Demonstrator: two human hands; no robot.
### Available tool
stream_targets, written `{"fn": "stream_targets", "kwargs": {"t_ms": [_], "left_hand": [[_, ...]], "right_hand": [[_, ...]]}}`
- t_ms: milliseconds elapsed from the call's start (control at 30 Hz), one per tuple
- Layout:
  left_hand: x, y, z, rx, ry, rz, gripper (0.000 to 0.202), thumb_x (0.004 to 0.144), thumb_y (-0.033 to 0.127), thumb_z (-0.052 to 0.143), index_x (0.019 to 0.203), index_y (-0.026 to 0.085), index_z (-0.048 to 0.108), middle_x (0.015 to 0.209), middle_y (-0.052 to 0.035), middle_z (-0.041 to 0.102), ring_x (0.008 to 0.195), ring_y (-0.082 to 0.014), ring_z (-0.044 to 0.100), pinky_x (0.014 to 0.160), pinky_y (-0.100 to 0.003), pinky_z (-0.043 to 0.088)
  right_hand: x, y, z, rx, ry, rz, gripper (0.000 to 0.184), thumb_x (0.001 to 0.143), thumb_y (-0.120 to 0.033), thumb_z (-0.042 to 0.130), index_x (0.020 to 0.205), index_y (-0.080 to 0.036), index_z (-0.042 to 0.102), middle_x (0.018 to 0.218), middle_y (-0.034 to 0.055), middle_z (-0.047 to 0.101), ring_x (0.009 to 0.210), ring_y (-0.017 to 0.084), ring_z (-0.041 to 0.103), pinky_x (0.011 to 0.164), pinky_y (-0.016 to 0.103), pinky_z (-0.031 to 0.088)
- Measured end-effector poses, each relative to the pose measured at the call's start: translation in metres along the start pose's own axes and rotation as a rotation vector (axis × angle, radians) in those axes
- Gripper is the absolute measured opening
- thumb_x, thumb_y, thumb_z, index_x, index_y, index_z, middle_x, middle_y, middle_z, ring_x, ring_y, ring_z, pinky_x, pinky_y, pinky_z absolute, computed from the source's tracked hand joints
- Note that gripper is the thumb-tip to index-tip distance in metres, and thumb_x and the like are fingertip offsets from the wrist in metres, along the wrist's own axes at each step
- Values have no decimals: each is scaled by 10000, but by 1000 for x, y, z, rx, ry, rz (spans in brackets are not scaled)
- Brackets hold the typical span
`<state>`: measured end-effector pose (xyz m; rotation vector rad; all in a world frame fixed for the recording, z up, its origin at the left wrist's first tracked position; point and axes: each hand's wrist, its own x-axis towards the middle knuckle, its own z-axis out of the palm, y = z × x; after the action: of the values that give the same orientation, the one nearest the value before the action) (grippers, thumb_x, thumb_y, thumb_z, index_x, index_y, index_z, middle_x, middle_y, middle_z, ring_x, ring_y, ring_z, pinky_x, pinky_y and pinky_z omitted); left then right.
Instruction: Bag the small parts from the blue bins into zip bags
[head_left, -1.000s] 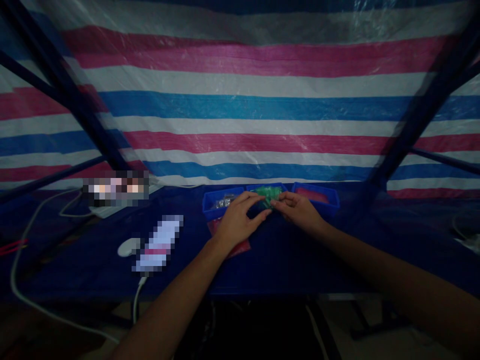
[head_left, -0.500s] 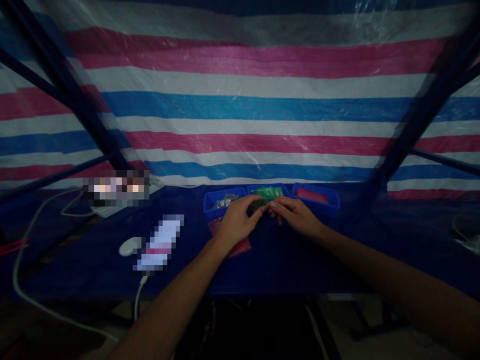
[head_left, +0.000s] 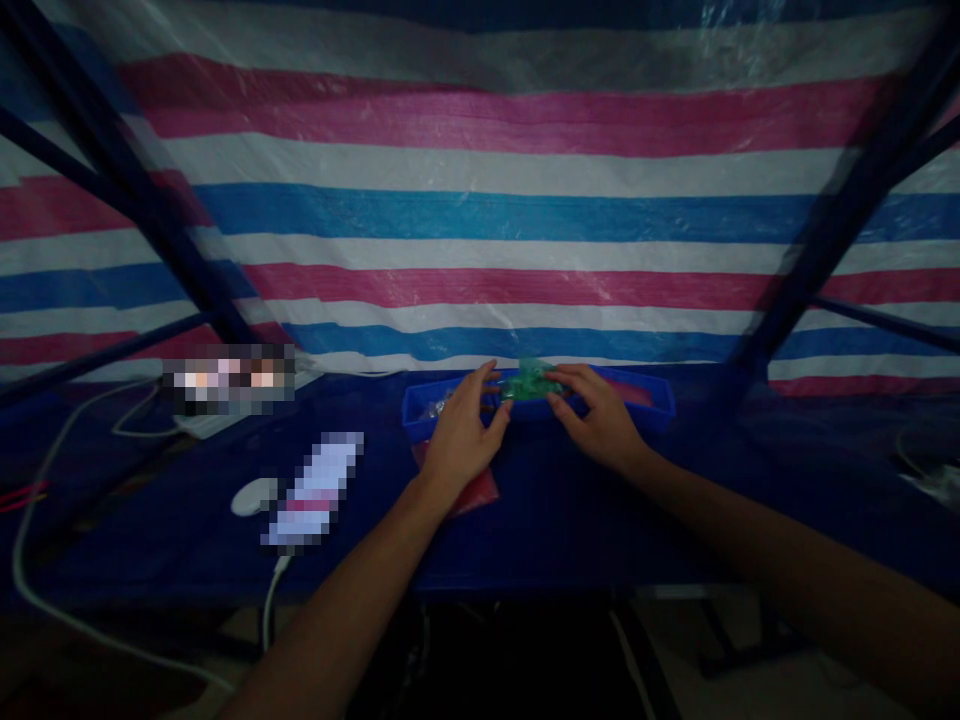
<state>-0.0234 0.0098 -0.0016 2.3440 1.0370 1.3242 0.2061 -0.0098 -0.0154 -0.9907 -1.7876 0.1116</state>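
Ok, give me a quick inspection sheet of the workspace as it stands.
Surface: dark blue table, dimly lit.
Job's things: green packet held over the blue bins; red packet partly under the left wrist.
Clutter: white round puck, blurred items beside it.
Hands: right hand pinches the green packet; left hand at its other end, grip unclear.
Cables: white cable on the left side.
Surroundings: striped tarp, dark frame poles.
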Motion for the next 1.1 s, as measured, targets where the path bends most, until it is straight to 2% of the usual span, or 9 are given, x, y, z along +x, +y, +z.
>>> {"fn": "stream_targets", "kwargs": {"t_ms": [133,300,467,600,733,833,933,1000,1100], "left_hand": [[0,3,-2,85,1,52,495,993,272,614,1467,235,477,1289,-107,663,1129,-246,681,1001,-460,583],[0,6,-3,148,-39,79,419,1003,255,596,1413,223,517,1223,-82,678,1098,-224,672,1025,-442,552],[-1,6,-2,161,-59,74,375,1009,284,594,1377,225,557,1185,-78,685,1082,-228,672,1013,-441,551],[-1,10,-5,125,-47,78,360,1048,364,534,1377,224,562,1186,-84,695,1110,-236,670,1040,-452,533],[-1,15,-13,105,-31,76,365,1086,393,431,1373,216,569,1210,-92,693,1163,-238,654,1067,-442,507],[-1,16,-17,117,-37,77,370,1091,389,414,1369,208,577,1198,-89,690,1150,-234,651,1054,-427,503],[0,17,-18,125,-47,79,369,1088,392,420,1359,206,589,1170,-86,692,1128,-232,655,1040,-418,504],[0,17,-17,128,-47,79,372,1088,396,419,1356,205,593,1169,-88,693,1127,-235,655,1035,-416,507],[0,17,-16,133,-48,75,377,1088,400,418,1356,204,596,1182,-92,694,1140,-240,653,1035,-417,509]], "right_hand": [[0,11,-1,-236,-102,-91,500,968,-330,621,1452,-222,561,1464,156,553,1386,339,510,1182,563,425],[-6,19,6,-304,-274,-132,453,962,-356,636,1386,-198,609,1425,155,606,1360,344,543,1174,576,425],[-5,16,4,-306,-229,-99,571,979,-371,616,1509,-213,473,1438,160,603,1356,359,547,1156,603,426],[-5,1,-1,-240,-221,-158,449,983,-343,615,1406,-201,559,1362,157,636,1316,333,563,1155,574,434],[-12,-29,4,-20,-432,-297,383,992,-349,615,1351,-218,609,1338,132,660,1316,286,570,1154,519,452],[-19,-51,13,97,-674,-442,570,990,-393,623,1511,-204,490,1490,133,588,1453,284,465,1232,523,359],[-21,-60,18,132,-813,-526,574,1033,-351,548,1574,-209,420,1552,101,552,1514,251,397,1277,503,274],[-18,-59,17,140,-827,-524,508,1040,-337,537,1533,-222,486,1526,78,585,1503,240,416,1270,492,279],[-13,-51,10,130,-786,-491,344,1018,-338,593,1339,-242,669,1331,60,728,1367,242,564,1217,495,349]]}}
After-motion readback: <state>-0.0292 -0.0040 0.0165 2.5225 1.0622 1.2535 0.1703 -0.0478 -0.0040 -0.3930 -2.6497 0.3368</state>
